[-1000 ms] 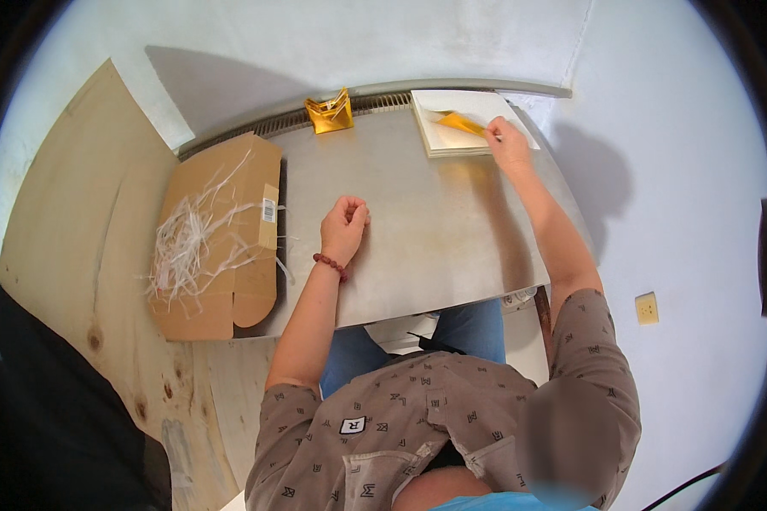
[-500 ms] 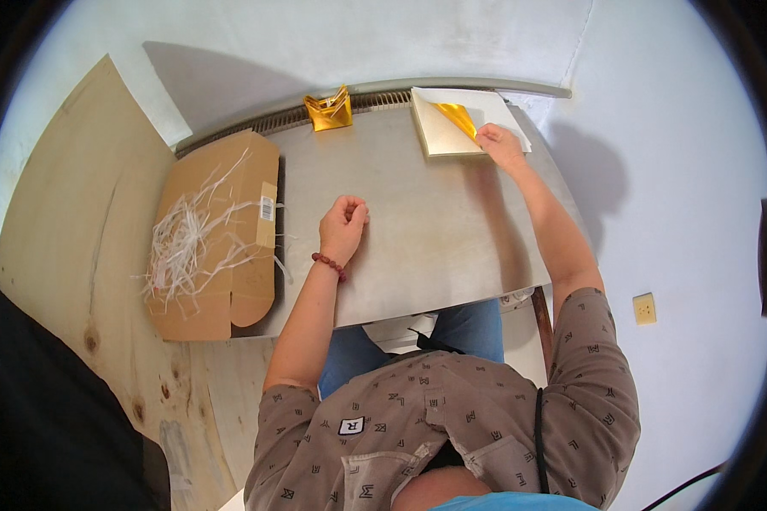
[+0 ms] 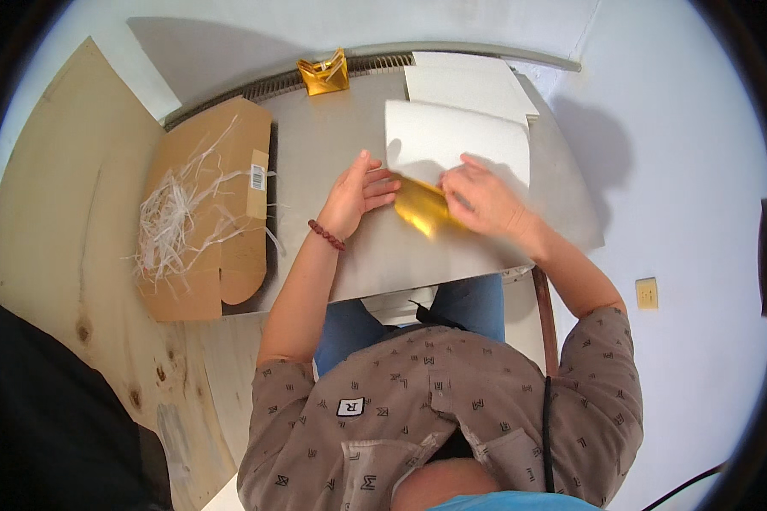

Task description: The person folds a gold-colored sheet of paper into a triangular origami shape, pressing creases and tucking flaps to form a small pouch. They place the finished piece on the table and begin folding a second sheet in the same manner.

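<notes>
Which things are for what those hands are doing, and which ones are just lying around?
Being used, it seems:
white-and-gold sheet, in the right hand, with the left hand at its edge
stack of white sheets behind it

Just lying around, probably:
folded gold piece, though its colour matches
brown cardboard
pale shredded strips on the cardboard

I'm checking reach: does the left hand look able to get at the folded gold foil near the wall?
Probably yes: nothing visible stands between the left hand and the folded gold foil.
</notes>
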Demonstrator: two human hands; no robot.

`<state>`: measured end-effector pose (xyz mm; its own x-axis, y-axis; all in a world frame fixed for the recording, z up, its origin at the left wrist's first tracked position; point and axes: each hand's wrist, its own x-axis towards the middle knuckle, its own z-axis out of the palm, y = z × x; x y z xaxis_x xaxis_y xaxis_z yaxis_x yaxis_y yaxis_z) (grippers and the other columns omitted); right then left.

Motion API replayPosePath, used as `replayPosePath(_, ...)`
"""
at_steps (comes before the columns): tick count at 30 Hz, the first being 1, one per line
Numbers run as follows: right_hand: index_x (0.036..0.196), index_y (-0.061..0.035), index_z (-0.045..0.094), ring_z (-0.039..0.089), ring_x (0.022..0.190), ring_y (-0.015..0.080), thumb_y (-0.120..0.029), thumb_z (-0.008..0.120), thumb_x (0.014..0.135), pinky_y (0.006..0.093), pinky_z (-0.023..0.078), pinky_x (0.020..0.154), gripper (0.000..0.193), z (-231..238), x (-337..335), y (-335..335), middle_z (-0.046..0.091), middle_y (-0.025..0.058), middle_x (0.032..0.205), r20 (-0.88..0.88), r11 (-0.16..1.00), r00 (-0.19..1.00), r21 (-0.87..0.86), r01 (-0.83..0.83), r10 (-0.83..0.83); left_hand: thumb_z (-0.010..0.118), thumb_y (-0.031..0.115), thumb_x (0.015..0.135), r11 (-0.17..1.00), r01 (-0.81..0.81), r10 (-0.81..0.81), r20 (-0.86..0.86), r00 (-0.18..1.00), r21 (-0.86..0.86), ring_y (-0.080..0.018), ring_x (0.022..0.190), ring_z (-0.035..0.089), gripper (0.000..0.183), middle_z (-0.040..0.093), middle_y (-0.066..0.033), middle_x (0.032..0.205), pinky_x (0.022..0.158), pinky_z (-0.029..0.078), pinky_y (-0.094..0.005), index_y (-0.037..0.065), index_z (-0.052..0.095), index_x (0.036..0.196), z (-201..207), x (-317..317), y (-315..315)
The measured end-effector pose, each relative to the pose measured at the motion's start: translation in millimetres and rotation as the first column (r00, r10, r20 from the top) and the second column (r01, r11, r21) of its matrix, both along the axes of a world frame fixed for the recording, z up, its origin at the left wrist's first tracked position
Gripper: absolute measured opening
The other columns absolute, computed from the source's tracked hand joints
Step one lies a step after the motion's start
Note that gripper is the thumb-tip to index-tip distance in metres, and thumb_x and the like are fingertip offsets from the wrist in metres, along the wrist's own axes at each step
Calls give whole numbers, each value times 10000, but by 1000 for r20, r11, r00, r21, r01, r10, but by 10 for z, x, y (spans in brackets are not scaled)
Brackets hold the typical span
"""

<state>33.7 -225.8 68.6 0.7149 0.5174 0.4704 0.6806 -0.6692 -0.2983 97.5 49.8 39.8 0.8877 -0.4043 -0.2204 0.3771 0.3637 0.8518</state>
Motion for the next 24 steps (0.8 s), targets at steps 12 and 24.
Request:
replayPosePath(12,970,-97,581,642,809,388,-76,637,947,547,473,1143,64,-28,-681,271,641,115,813,-351,968,905,157,-196,240,786,183,996,934,72,-131,149,980,351,-145,1043,705,489,744,-88,1187,895,584,-307,-35,617,1401,-160,14,32)
replayPosePath(24,965,-74,642,585,1310,358,-22,687,901,458,507,1044,94,584,-497,216,629,99,1302,-59,986,993,132,-98,106,647,101,1050,931,199,-325,449,832,305,-48,962,647,244,727,13,1113,823,541,-246,27,670,1281,353,-446,152)
